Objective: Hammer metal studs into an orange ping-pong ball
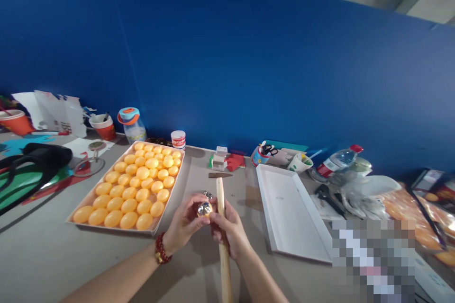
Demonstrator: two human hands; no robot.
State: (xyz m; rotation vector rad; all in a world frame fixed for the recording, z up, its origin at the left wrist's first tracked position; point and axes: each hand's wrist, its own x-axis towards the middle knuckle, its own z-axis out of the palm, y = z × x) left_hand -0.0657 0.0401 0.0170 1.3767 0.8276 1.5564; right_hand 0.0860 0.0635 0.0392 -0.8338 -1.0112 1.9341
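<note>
Between the fingertips of my left hand [186,221] is a small round ball [204,209], shiny silver on top, with a bit of orange at its lower edge. Just beyond it a second small shiny silver piece [208,195] shows by my fingers; whether it is held, I cannot tell. My right hand [231,229] is closed around the wooden handle of a hammer [221,191], thumb across it, its tip close to the ball. The hammer's dark head points away from me. To the left stands a shallow box [153,233] filled with rows of orange balls.
An open white tray [268,215] lies on the right. Along the blue wall stand a lidded bottle [133,125], a red-and-white tub [178,139], small boxes [219,162] and a pen cup [260,155]. Farther right are a plastic bottle [336,163] and white gloves [366,201].
</note>
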